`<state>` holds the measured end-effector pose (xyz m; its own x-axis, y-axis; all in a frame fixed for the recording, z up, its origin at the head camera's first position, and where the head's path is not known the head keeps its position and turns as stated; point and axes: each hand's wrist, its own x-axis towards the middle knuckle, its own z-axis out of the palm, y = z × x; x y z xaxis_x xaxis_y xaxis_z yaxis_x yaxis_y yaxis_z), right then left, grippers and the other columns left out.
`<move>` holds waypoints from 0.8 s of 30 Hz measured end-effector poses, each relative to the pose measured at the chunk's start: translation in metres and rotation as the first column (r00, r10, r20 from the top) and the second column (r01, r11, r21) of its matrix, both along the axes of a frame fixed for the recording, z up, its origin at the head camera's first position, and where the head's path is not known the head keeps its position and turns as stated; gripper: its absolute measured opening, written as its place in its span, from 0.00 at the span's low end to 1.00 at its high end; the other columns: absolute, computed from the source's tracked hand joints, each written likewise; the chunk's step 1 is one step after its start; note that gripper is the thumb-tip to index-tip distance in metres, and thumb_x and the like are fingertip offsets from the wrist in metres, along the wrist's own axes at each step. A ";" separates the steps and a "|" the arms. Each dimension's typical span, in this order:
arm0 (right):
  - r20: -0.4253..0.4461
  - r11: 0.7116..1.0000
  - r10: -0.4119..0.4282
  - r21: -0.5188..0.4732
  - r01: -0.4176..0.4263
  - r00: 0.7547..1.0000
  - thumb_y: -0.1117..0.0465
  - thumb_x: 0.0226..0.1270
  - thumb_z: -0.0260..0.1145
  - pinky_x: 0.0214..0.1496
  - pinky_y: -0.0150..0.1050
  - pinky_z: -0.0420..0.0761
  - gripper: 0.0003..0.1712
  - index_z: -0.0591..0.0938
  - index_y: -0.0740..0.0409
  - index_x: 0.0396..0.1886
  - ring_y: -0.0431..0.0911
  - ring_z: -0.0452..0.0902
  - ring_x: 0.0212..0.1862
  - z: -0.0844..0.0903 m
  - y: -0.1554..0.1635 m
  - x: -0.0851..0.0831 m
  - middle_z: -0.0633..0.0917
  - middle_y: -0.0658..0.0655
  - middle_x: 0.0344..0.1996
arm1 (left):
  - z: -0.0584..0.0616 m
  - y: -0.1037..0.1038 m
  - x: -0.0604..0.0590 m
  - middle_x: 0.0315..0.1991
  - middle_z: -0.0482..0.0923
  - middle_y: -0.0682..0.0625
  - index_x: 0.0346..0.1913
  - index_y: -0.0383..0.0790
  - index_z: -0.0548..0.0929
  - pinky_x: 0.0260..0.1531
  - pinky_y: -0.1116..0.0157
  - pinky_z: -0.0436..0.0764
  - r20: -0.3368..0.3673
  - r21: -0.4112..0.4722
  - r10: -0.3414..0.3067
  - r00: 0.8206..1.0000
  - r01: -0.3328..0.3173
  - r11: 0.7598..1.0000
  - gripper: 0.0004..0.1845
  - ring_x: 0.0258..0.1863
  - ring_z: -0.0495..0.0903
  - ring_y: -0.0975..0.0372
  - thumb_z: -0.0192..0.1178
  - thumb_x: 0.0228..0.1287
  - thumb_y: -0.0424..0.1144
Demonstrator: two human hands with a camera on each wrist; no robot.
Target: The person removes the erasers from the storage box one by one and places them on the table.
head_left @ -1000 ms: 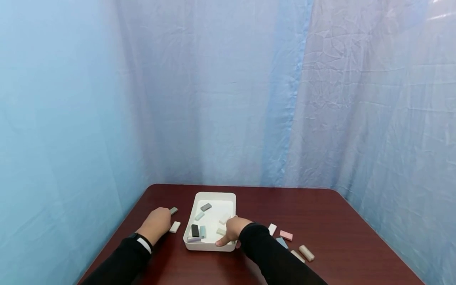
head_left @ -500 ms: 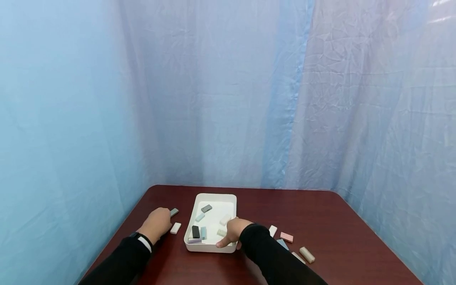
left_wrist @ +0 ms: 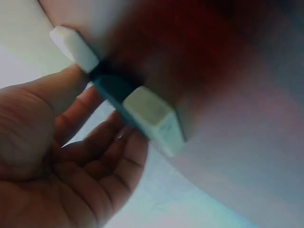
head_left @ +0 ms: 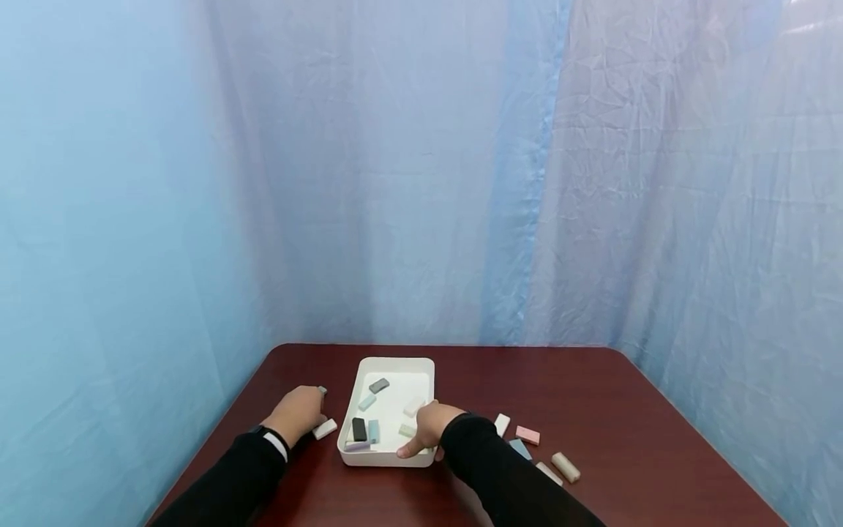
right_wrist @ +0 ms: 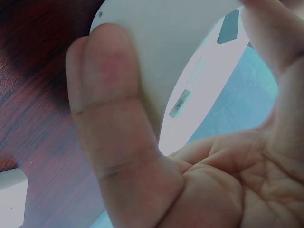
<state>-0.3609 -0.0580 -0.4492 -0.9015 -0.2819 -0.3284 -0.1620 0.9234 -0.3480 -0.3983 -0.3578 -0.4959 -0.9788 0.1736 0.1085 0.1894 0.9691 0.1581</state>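
Left hand curls, thumb at a white block and fingers by a greenish block, firm hold unclear; right hand grips the tray between hands, tray blocks inside, loose blocks on tabletop right of right hand, work seemingly about half done.

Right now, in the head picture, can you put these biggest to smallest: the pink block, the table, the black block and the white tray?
1. Table
2. White tray
3. Pink block and black block: too alike in size to rank
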 end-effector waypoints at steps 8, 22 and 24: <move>0.016 1.000 -0.005 -0.022 0.005 1.000 0.37 0.61 0.80 0.40 0.43 0.84 0.43 0.84 0.64 0.64 0.48 0.84 0.22 -0.002 0.000 -0.001 0.70 0.69 0.78 | 0.007 0.030 0.011 0.33 0.85 0.44 0.41 0.37 0.88 0.47 0.50 0.86 -0.136 -0.154 -0.072 0.988 0.051 0.987 0.03 0.38 0.86 0.51 0.71 0.66 0.30; -0.018 0.999 0.041 0.016 -0.040 0.999 0.36 0.60 0.80 0.36 0.42 0.83 0.26 0.88 0.54 0.29 0.47 0.82 0.20 0.000 0.000 0.000 0.79 0.68 0.71 | 0.018 0.101 0.031 0.46 0.87 0.56 0.51 0.51 0.93 0.49 0.67 0.84 0.048 -0.032 -0.571 0.820 0.572 0.819 0.12 0.46 0.84 0.67 0.75 0.67 0.43; -0.023 0.999 0.047 0.020 -0.047 0.999 0.35 0.60 0.79 0.35 0.41 0.82 0.26 0.88 0.53 0.27 0.47 0.81 0.20 0.000 0.001 0.001 0.80 0.68 0.70 | 0.017 0.102 0.033 0.43 0.88 0.59 0.48 0.54 0.94 0.47 0.68 0.85 0.053 -0.034 -0.578 0.814 0.580 0.814 0.08 0.44 0.85 0.69 0.75 0.67 0.41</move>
